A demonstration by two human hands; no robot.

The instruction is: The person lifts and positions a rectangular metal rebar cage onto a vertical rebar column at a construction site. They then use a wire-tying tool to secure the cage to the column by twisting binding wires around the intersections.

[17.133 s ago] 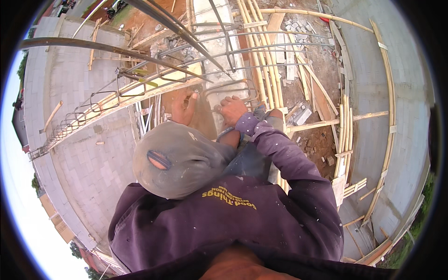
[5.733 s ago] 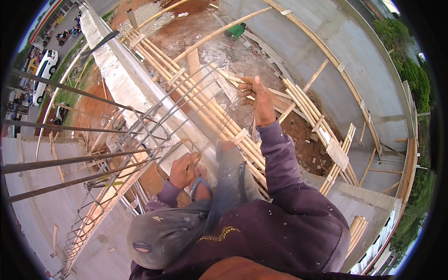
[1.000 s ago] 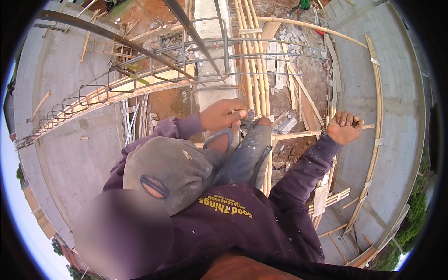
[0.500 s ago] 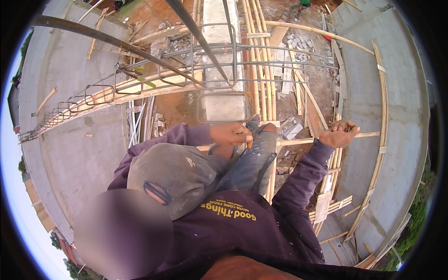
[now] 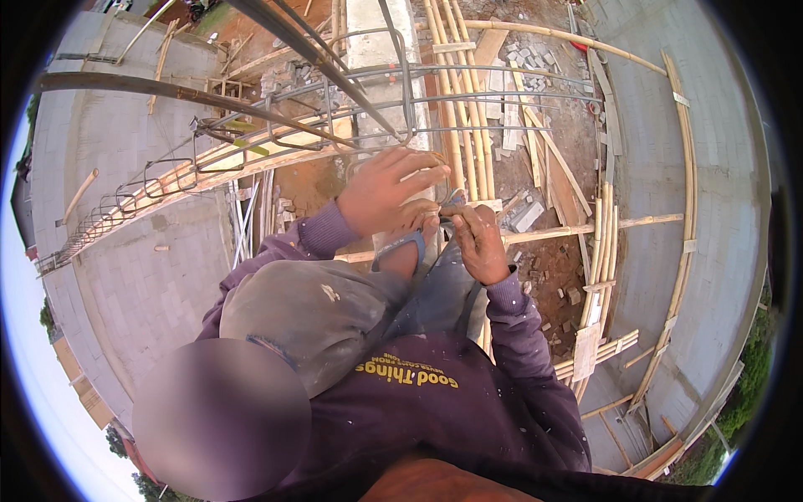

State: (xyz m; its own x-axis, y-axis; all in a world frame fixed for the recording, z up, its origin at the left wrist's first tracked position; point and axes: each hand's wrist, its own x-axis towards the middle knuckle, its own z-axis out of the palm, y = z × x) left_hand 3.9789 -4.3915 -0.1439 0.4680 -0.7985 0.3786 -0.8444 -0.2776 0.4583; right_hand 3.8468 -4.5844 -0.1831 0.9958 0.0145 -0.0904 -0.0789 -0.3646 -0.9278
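My left hand (image 5: 389,194) is over the concrete beam, below the rebar stirrups (image 5: 408,100). Its fingers are bent toward the thumb; whatever lies between them is hidden. Close by on the right, my right hand (image 5: 478,241) pinches something thin and small that I cannot make out, its fingertips nearly meeting the left hand's. Rust-coloured thin wire (image 5: 440,157) shows just past the left fingers. Beneath the hands are my bent legs in worn grey trousers (image 5: 309,309) and a sandalled foot (image 5: 400,253).
Long steel bars (image 5: 209,102) slant in from the upper left. Bamboo poles (image 5: 473,125) run beside the concrete beam (image 5: 381,50). Grey block walls (image 5: 640,159) stand on both sides. Rubble and loose boards (image 5: 552,176) lie on the ground far below.
My right hand has come in from far right to beside the left. My left hand has risen slightly toward the stirrups and turned. The view has shifted a little.
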